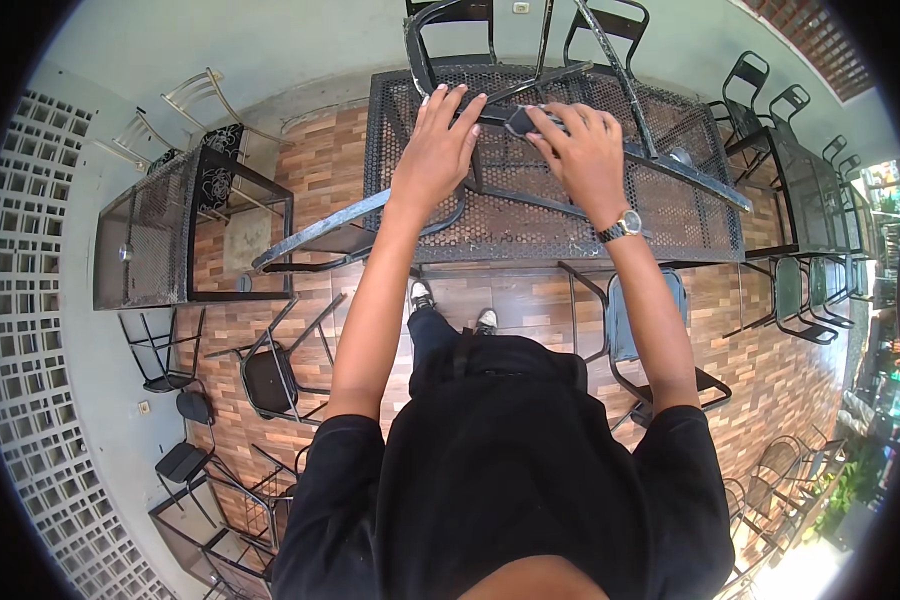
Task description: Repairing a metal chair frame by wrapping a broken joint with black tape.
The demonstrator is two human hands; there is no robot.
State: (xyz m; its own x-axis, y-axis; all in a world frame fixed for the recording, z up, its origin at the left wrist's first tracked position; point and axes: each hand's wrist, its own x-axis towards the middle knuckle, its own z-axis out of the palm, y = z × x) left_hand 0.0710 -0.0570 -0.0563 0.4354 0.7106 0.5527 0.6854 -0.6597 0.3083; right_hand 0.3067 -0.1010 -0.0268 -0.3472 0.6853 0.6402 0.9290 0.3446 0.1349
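A black metal chair frame (690, 178) lies tipped over on a black mesh-topped table (560, 240), its paint worn to bare patches along the legs. My left hand (436, 140) rests on the frame with fingers stretched out and apart, holding nothing that I can see. Beside it, my right hand (582, 150) is closed on a small dark grey piece of what looks like sandpaper (519, 122), pressed against a bar of the frame. The fingers partly cover that piece and the bar under it. One scuffed leg (320, 228) sticks out past the table's left edge.
A second mesh table (150, 235) stands on its side at the left, near a cream metal chair (195, 95). Behind my right forearm is a chair with a blue-grey panel (625, 300). Several black chairs lie around the lower left; more tables and chairs line the right.
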